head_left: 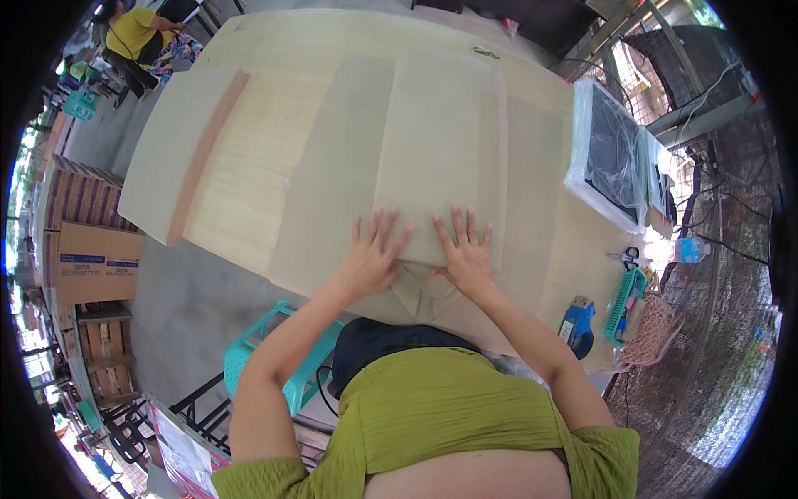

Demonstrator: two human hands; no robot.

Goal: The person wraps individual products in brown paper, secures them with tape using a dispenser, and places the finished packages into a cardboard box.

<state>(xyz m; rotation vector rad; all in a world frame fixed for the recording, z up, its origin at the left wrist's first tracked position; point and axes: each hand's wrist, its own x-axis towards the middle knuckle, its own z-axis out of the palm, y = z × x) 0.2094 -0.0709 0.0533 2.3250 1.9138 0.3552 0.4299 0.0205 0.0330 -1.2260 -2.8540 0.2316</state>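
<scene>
A long flat bundle of beige paper (445, 150) lies on the table in front of me, running away from my body. My left hand (374, 259) rests flat on its near left part, fingers spread. Beside it, my right hand (467, 259) presses on the near right part, also with fingers stretched out and holding nothing. Between and below my palms, creased paper flaps (420, 295) form slanting folds at the table's near edge. A wider beige sheet (332, 150) spreads out to the left of the bundle. What the paper covers, if anything, is hidden.
At the left stands a shallow beige box-like block (179, 150). To the right are a plastic-wrapped dark panel (611, 158), scissors (629, 256), a blue tape dispenser (579, 324), a green basket (625, 303) and a bottle (692, 249). A teal stool (241, 358) stands below; a person (137, 37) sits far left.
</scene>
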